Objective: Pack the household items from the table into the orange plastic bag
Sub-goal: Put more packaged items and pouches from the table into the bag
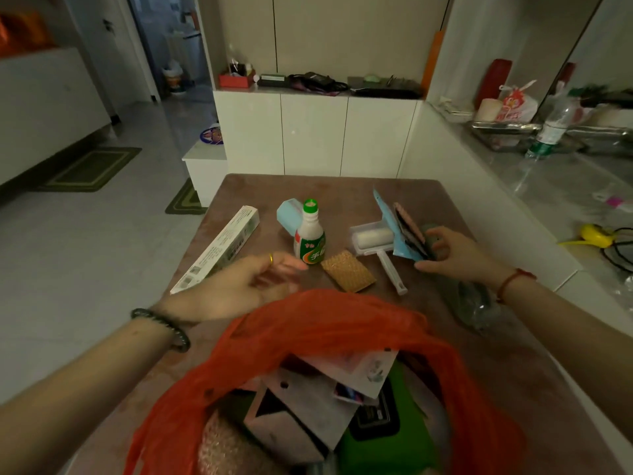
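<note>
The orange plastic bag [329, 323] is slumping open at the near edge of the table [394, 186], its mouth gaping toward the person, probably so things can be dropped straight in. Inside it, below both hands, several packs are already lying: a green pouch, grey and pink flat cartons, something knobbly and pink at the near left.

Just past the bag's far rim the left hand [239, 286] is hovering palm inward, fingers loosely curled and a little apart, gripping nothing; I judge it is waiting to steady the rim or take the next item. Directly beyond its fingertips the white bottle with a green cap [309, 240] is standing upright, close but not touching as far as I can tell. To the right of those fingertips a tan sponge pad [347, 270] is lying flat; to their left the long white box [219, 246] is stretching away diagonally.

The right hand [455, 252] is reaching farther out, fingers [436, 250] curling around the blue pack [400, 234] and a dark rounded thing behind it, thumb underneath. Whether the grip has closed I cannot tell. Left of these fingers the lint roller [375, 240] is lying handle toward the bag. Beyond the bottle a pale blue box [289, 214] is lying tilted.
</note>
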`<action>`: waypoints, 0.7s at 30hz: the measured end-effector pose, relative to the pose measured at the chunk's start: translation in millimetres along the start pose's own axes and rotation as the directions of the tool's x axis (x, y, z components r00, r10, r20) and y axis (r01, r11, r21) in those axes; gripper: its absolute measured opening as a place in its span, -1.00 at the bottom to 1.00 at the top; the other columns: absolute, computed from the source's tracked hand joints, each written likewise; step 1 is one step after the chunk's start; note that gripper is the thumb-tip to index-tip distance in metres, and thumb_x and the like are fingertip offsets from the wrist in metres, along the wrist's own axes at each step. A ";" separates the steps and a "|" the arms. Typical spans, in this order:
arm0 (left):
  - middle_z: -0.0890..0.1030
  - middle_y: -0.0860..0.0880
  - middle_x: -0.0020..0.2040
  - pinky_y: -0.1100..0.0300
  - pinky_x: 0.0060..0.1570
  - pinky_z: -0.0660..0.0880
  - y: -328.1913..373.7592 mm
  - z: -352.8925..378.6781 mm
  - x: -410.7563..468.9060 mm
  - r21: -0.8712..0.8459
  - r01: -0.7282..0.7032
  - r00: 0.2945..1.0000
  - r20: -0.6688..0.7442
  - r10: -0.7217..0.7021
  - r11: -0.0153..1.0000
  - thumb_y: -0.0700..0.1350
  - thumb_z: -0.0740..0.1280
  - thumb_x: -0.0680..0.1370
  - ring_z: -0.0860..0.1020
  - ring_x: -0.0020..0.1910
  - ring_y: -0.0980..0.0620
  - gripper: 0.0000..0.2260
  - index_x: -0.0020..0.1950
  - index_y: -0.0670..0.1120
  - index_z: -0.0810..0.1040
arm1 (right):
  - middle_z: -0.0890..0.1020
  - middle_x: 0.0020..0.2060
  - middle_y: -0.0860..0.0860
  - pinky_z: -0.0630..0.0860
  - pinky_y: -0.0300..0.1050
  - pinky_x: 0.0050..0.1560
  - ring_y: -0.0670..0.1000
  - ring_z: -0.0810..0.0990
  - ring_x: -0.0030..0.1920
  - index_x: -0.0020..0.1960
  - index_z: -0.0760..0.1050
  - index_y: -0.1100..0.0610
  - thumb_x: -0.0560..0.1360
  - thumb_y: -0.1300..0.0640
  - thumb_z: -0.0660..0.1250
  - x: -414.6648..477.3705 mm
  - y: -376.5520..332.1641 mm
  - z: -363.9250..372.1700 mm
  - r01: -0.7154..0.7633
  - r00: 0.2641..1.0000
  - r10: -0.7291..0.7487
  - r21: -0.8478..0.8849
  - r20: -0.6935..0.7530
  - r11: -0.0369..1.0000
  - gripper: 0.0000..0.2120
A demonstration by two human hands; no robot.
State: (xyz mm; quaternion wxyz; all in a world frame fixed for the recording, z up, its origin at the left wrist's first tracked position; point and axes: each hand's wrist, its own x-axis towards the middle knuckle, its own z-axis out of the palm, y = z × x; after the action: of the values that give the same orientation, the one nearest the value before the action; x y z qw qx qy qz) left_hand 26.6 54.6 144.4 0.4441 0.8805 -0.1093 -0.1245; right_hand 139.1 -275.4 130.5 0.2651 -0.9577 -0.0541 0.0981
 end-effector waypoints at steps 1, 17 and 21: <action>0.57 0.09 0.10 0.37 0.12 0.48 5.7 3.8 14.0 -0.010 -0.034 0.999 0.026 0.035 0.999 -0.15 0.29 0.53 0.54 0.04 0.31 -0.73 0.07 0.23 0.46 | 0.43 0.31 0.15 0.41 -0.09 0.19 0.13 0.46 0.25 0.40 0.24 0.15 0.34 0.03 0.48 14.8 6.0 4.9 -0.020 1.000 0.020 0.003 -0.002 1.000 -0.27; 0.52 0.07 0.03 0.33 -0.10 0.45 -16.0 75.4 186.3 -0.424 0.178 0.978 -0.022 -0.207 0.888 -0.13 0.23 0.57 0.52 -0.07 0.18 -0.83 0.13 0.07 0.41 | 0.18 0.48 0.07 0.27 0.13 0.41 0.15 0.21 0.44 0.51 -0.05 0.01 0.14 -0.09 0.54 204.8 48.5 62.4 -0.129 0.989 0.144 0.265 -0.035 0.956 0.12; 0.53 0.04 0.09 0.21 0.04 0.47 -12.8 78.6 186.5 -0.483 0.205 0.973 0.010 -0.229 0.851 -0.13 0.23 0.57 0.52 0.00 0.12 -0.83 0.11 0.10 0.40 | 0.43 0.31 0.24 0.42 0.01 0.23 0.21 0.45 0.27 0.40 0.23 0.26 0.43 0.30 0.32 193.0 56.0 52.0 -0.249 0.960 0.268 0.196 -0.082 0.949 -0.43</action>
State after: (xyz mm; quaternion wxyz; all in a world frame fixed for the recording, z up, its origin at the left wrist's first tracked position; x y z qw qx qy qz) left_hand 179.1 -53.8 66.1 0.6341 0.7521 0.0359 -0.1759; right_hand 318.8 -267.3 27.1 0.3399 -0.9317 0.0955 0.0850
